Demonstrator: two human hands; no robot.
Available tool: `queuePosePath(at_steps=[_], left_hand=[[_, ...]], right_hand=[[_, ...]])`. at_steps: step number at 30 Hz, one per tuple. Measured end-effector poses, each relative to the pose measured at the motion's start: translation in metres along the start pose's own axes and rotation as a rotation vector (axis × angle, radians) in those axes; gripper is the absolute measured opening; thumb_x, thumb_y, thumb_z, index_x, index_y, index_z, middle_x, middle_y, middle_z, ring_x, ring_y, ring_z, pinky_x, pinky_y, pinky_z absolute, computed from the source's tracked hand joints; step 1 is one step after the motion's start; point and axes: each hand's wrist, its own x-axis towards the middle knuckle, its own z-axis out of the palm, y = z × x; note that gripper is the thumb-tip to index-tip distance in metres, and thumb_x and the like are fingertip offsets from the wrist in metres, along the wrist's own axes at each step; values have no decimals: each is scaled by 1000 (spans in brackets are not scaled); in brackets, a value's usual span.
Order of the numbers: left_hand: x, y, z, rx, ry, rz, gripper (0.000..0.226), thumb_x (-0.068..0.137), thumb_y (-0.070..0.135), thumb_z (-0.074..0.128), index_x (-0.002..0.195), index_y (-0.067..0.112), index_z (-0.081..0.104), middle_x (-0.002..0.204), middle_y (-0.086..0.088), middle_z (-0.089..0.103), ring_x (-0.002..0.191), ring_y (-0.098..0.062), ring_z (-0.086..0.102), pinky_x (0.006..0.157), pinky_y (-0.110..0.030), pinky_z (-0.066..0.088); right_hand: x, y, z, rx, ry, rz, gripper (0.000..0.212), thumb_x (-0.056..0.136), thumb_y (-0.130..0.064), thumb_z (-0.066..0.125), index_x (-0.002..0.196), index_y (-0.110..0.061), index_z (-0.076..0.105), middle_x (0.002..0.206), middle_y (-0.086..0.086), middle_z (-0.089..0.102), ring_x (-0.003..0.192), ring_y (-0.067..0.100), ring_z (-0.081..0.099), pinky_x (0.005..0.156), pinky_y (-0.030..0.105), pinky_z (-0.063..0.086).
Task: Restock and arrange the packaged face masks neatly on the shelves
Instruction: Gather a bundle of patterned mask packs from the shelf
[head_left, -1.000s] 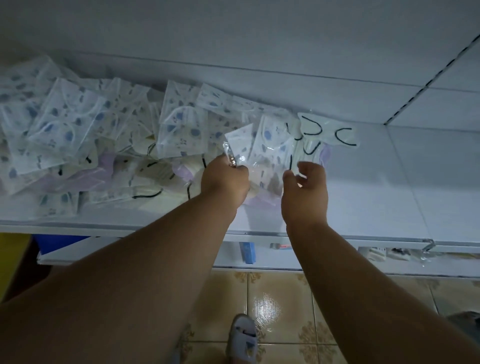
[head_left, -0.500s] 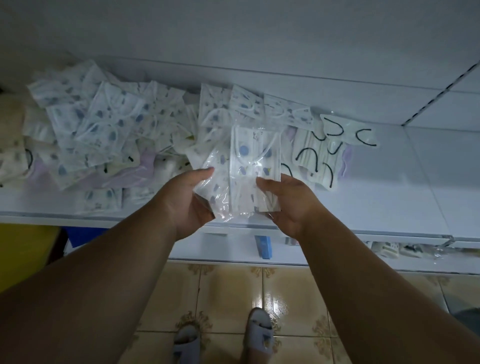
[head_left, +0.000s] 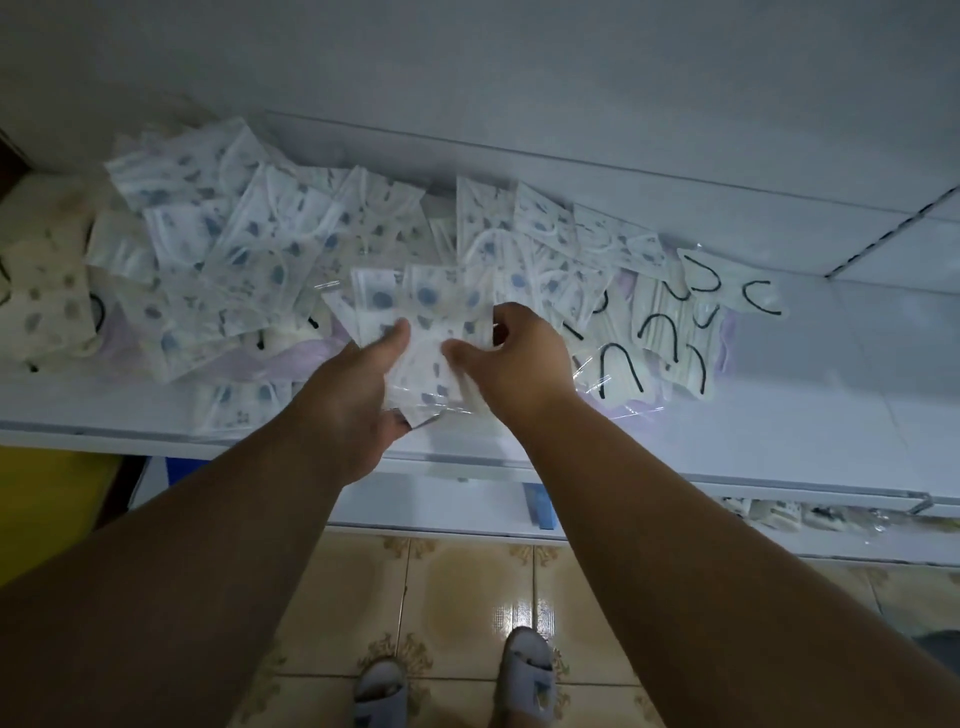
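Over the front of the white metal shelf (head_left: 779, 415), two bare hands hold a small bunch of clear plastic packets with white face masks dotted in blue (head_left: 431, 332). The left hand (head_left: 358, 400) is under the bunch, with its thumb on top and its fingers curled below, so the packets sit pinched in it and cannot slide off. The right hand (head_left: 519, 358) pinches the right side of the bunch with its thumb and fingers bent round the edge. I think it holds them this way to square up the slippery packets before they go down.

The bunch is lifted a little above the shelf, near the front edge, and is not lying flat yet.

Behind it, a big messy heap of blue-dotted mask packets (head_left: 270, 244) covers the left and middle of the shelf, with packets tipped every which way and on top of each other. To the right lies a smaller group of pale mask packets with black ear loops (head_left: 670, 332). The kinds look partly sorted, so the bunch likely belongs with the blue-dotted ones. The shiny packets could slip if the pinch loosens.
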Motion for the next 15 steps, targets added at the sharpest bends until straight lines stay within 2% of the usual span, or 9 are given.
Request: queuePosePath(at_steps=[2,3,5,7,9,10,11,13,15], left_hand=[[6,4,-11,81,95,58,35,93,5,67,123,23,64,114,-2,74,98,-24,74,84,-47,60],[7,6,-15,112,139,69,36,91,4,68,122,23,65,115,-2,73,98,-23,73,86,-45,59],[12,8,-22,179,187,99,35,92,8,69,124,20,62,118,-3,70,101,-21,69,90,-43,56],[17,10,-24,249,215,137,29,93,12,68,121,18,60,111,-3,68,94,-21,65,83,-36,55],[21,11,-24,313,270,185,21,94,16,69,112,17,58,101,-2,64,83,-18,60,70,-28,51],[23,11,-24,309,279,200,19,94,16,68,110,18,58,99,-1,63,81,-16,59,69,-28,49],[23,12,-22,307,279,204,16,95,16,68,106,19,58,97,1,62,82,-16,58,72,-29,50],[24,12,-17,348,260,197,10,97,15,65,102,18,57,90,6,56,84,-15,55,84,-31,50],[26,13,-14,367,259,201,19,95,14,67,110,19,56,91,5,57,84,-16,55,89,-34,49]], right_hand=[[7,-2,9,-109,164,-98,44,83,-44,75,117,-17,66,114,1,59,100,18,58,85,30,47],[11,-3,13,-132,272,-145,45,85,-44,73,119,-16,65,121,4,56,110,22,54,95,35,45],[20,-4,14,-147,412,-191,45,87,-44,70,124,-18,61,131,7,51,122,27,46,105,38,37],[36,-5,12,-260,306,-112,65,87,-56,65,141,-28,44,151,9,36,138,31,33,112,41,29],[51,-6,11,-400,67,33,89,84,-68,60,154,-39,14,164,10,13,150,34,14,118,49,21],[56,-5,11,-437,-15,81,95,83,-68,61,155,-42,4,165,10,12,150,35,14,118,53,22],[60,-4,11,-447,-51,100,97,83,-65,64,155,-42,3,162,11,19,148,36,22,116,54,28],[64,0,7,-374,-8,84,84,85,-47,69,152,-40,18,146,10,41,132,35,44,103,48,44],[58,-1,-1,-203,82,63,61,88,-28,61,143,-36,36,129,5,54,111,28,57,82,35,49]])
